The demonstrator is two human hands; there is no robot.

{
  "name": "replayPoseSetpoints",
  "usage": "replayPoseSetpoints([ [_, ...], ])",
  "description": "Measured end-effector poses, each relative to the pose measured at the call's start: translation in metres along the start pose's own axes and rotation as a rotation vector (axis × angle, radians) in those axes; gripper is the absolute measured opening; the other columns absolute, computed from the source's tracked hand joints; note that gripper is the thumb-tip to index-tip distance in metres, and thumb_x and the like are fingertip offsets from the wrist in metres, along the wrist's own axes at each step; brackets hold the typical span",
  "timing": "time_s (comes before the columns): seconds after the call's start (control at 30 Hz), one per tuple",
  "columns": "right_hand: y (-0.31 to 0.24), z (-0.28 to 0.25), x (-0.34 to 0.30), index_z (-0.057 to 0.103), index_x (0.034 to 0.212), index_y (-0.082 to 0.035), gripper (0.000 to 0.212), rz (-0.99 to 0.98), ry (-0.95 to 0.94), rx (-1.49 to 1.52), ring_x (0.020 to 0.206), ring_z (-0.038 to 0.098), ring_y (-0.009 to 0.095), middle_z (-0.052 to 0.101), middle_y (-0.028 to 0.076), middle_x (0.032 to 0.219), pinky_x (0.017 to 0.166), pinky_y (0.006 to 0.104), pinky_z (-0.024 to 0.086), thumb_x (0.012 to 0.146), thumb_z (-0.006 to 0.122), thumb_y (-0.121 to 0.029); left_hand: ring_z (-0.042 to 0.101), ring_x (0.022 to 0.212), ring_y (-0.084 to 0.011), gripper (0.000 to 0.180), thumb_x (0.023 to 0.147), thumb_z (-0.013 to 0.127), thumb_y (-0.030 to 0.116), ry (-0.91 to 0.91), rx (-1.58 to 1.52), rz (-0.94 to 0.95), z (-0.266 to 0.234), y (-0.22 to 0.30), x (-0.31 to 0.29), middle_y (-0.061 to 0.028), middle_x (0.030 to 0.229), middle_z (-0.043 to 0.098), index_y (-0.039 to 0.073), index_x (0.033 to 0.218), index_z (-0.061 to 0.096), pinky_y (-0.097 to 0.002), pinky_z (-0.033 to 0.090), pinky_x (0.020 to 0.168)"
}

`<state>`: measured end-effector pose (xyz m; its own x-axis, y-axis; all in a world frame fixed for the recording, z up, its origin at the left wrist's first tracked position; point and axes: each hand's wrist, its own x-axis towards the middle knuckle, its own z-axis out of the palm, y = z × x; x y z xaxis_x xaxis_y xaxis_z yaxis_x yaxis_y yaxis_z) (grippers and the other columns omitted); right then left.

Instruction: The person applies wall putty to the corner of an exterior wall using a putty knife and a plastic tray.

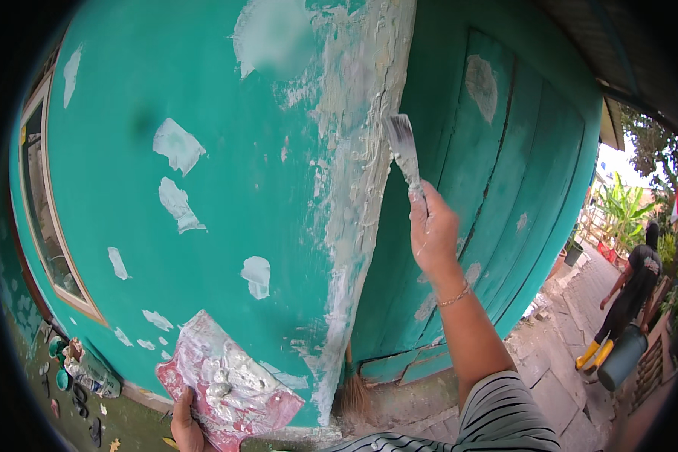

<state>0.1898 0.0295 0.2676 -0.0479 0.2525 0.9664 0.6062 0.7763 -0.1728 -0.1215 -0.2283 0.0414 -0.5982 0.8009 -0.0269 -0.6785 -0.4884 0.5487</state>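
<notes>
At one o'clock, the right hand (435, 230) is clasping a scraper (404, 147), its curled fingers hiding most of the handle; the view is not showing whether the blade is touching the wall (226, 181). At seven o'clock, the left hand (186, 427), partly cut off, is gripping a red board (171, 378) carrying white putty (220, 380), its fingers hiding underneath.

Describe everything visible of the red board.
The red board looks thin, flat and angular, perhaps plastic. Whitish paste smears most of its face, lumped near the middle; red shows toward the edges. It is tilted before the lower green wall, the left hand holding its lower left. Wall contact is unclear.
</notes>
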Motion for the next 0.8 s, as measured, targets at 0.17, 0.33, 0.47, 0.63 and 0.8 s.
replayPoseSetpoints([
  [0.17, 0.015, 0.015, -0.101, 0.057, 0.119, 0.008, 0.025, 0.143, -0.031, 0.142, 0.079, 0.068, 0.035, 0.068, 0.022, 0.092, 0.068, 0.0371, 0.051, 0.098, 0.055, -0.007, 0.068, 0.103, -0.0318, 0.046, 0.094, 0.061, 0.02, -0.038, -0.021, -0.061, -0.002, 0.007, 0.015, -0.0186, 0.122, 0.065, -0.003, 0.132, 0.052, -0.0479, 0.057, 0.09],
  [0.33, 0.005, 0.005, -0.189, 0.06, 0.115, 0.008, 0.023, 0.367, -0.115, 0.174, 0.064, 0.06, 0.022, 0.065, 0.016, 0.08, 0.061, 0.0339, 0.049, 0.098, 0.058, -0.008, 0.068, 0.104, -0.0327, 0.046, 0.094, 0.061, 0.019, -0.037, -0.027, -0.099, -0.001, 0.02, 0.027, -0.0189, 0.122, 0.065, -0.003, 0.132, 0.051, -0.0491, 0.056, 0.09],
  [0.47, 0.011, -0.026, -0.187, 0.061, 0.114, 0.008, 0.023, 0.355, -0.034, 0.029, 0.065, 0.059, 0.017, 0.064, 0.012, 0.078, 0.061, 0.0318, 0.048, 0.097, 0.059, -0.008, 0.067, 0.104, -0.0327, 0.045, 0.094, 0.06, 0.02, -0.061, 0.005, -0.14, -0.004, 0.029, 0.039, -0.0186, 0.121, 0.065, -0.003, 0.132, 0.052, -0.0489, 0.056, 0.091],
  [0.63, -0.016, -0.06, -0.139, 0.058, 0.119, 0.007, 0.025, 0.455, 0.061, 0.116, 0.068, 0.055, 0.01, 0.061, 0.006, 0.081, 0.061, 0.0272, 0.047, 0.097, 0.058, -0.004, 0.067, 0.104, -0.0324, 0.044, 0.094, 0.06, 0.022, -0.078, -0.022, -0.183, -0.015, 0.037, 0.053, -0.0178, 0.121, 0.066, -0.002, 0.131, 0.053, -0.0483, 0.056, 0.091],
  [0.8, -0.054, -0.039, -0.078, 0.055, 0.125, 0.007, 0.031, 0.286, 0.208, 0.314, 0.072, 0.054, 0.011, 0.056, 0.008, 0.092, 0.062, 0.0255, 0.047, 0.095, 0.056, 0.001, 0.067, 0.105, -0.0321, 0.043, 0.094, 0.061, 0.022, -0.05, -0.031, -0.195, -0.012, 0.05, 0.055, -0.0167, 0.121, 0.066, -0.001, 0.13, 0.055, -0.0485, 0.056, 0.091],
])
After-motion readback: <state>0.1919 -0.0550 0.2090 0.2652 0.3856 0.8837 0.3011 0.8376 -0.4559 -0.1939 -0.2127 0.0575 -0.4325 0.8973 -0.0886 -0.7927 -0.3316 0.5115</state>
